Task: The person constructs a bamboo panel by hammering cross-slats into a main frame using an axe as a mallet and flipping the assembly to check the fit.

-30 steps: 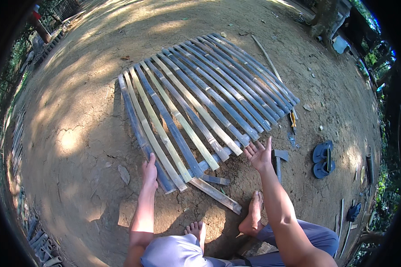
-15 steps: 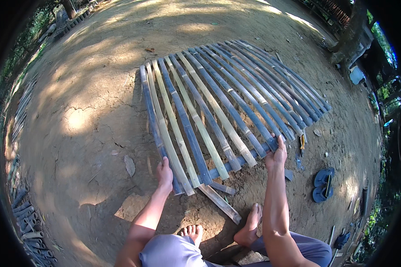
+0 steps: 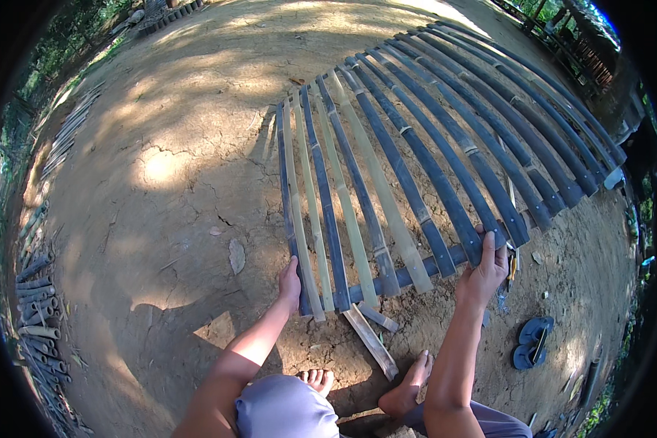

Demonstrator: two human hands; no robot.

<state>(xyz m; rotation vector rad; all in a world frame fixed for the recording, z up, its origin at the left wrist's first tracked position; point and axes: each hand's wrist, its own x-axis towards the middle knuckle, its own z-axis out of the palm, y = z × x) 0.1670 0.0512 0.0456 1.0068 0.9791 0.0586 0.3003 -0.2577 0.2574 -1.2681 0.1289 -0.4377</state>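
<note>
A large panel of split bamboo slats point(image 3: 398, 157) spreads out before me, its dark and pale strips fixed side by side to a dark crosspiece point(image 3: 449, 259) along the near edge. My left hand point(image 3: 290, 283) is closed round the outermost slat at the panel's near left corner; its fingers are partly hidden behind the bamboo. Farther right along the near edge, my right hand point(image 3: 484, 274) grips the panel at a slat end and the crosspiece, fingers curled over it. The right side of the panel is raised off the ground and tilted.
Loose bamboo offcuts point(image 3: 372, 339) lie near my bare feet. Dark blue flip-flops point(image 3: 533, 343) rest on the dirt at right, with an orange-handled tool point(image 3: 512, 266) beyond them. Cut bamboo pieces point(image 3: 40, 314) are piled at left. A dry leaf point(image 3: 236, 255) lies left of the panel.
The panel has risen, its right side most, and shifted to the right. Both hands have moved right with it, still holding the near edge.
</note>
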